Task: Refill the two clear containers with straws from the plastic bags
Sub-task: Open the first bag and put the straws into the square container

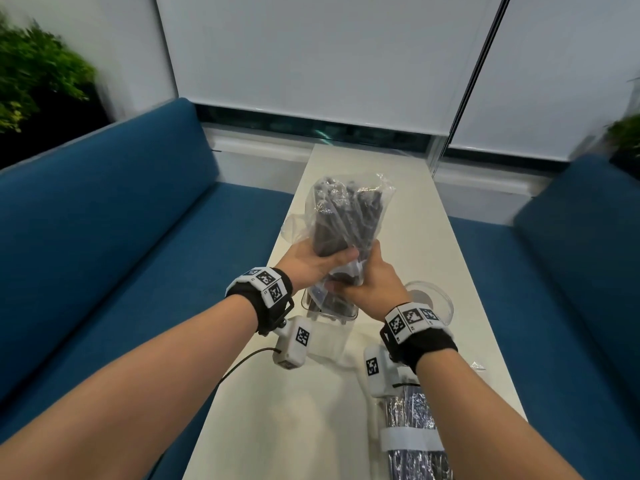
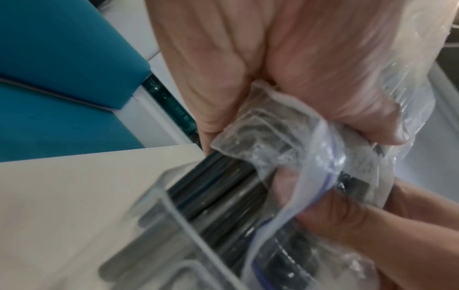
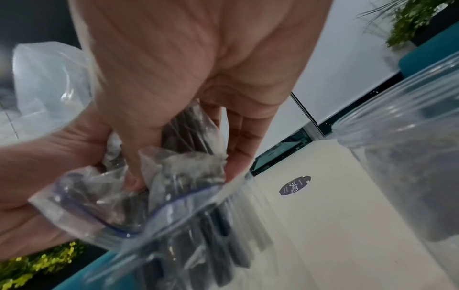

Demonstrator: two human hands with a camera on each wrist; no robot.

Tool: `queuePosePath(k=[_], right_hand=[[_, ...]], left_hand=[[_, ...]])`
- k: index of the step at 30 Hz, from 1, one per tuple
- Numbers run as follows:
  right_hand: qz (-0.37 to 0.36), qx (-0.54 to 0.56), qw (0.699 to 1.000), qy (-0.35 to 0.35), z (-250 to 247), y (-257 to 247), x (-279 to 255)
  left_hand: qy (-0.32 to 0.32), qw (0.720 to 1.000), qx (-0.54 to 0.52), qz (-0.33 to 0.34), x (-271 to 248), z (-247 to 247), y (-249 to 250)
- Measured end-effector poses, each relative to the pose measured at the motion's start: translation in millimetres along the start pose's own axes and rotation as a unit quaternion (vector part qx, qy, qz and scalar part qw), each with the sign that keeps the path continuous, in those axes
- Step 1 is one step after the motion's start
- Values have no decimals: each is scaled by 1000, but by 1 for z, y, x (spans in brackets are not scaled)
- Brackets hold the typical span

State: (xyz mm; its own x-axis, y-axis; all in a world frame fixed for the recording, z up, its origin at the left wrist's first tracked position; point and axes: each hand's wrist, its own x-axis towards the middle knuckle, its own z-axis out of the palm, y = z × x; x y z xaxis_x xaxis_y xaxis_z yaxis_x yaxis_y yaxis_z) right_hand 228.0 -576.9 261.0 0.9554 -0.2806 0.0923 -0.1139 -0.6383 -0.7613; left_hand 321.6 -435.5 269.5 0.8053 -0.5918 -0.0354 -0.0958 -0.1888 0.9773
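Blue benches [image 1: 114, 202] flank the white table [image 1: 408, 188]. I hold the plastic bag [image 1: 346, 209] inverted over the near clear container [image 1: 329, 311]: left hand [image 1: 313, 263] wraps the bundle, right hand [image 1: 372, 284] pinches the mouth. Best to keep the black straws [image 2: 223, 188] vertical and loosen gradually.

The left hand [image 2: 248, 64] grips a clear bag [image 2: 293, 160]; dark straws [image 2: 218, 188] slide into a container [image 2: 159, 231].
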Motion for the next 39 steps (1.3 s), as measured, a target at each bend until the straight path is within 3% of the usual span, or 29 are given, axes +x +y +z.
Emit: queuePosePath(k=[6,8,10,12,14,16,19,23,28,31,33,39], right_hand=[[-3,12,999,-47,-5,-5,-2],[-30,46,999,4,-14,-11,-5],[-23,36,997,60,-22,-16,-7],[11,-30,999,22,-25,-19,-8],[41,-90,994,-39,-26,-18,-10],[46,-77,996,-22,-31,-23,-13],[42,-42,998,19,-39,-31,-16],[59,-148,984,-74,-41,-34,-22],[24,-40,996,70,-58,-55,-31],[28,-97,995,8,-60,-58,-32],[22,-120,993,-7,-63,-58,-34],[-70,-4,986,149,-92,-84,-43]], left_hand=[[-18,999,48,-6,-4,-4,-3],[-37,996,79,-1,-6,-9,-3],[-17,993,113,7,-8,-17,0],[12,989,141,42,-9,-25,0],[-9,980,191,54,-15,-28,0],[-9,979,194,53,-19,-32,2],[20,995,89,35,-23,-37,18],[-45,993,111,-2,-32,-39,36],[46,997,53,33,-38,-46,49],[31,989,137,42,-40,-48,52],[57,986,144,65,-43,-50,57],[131,980,39,143,-64,-53,96]])
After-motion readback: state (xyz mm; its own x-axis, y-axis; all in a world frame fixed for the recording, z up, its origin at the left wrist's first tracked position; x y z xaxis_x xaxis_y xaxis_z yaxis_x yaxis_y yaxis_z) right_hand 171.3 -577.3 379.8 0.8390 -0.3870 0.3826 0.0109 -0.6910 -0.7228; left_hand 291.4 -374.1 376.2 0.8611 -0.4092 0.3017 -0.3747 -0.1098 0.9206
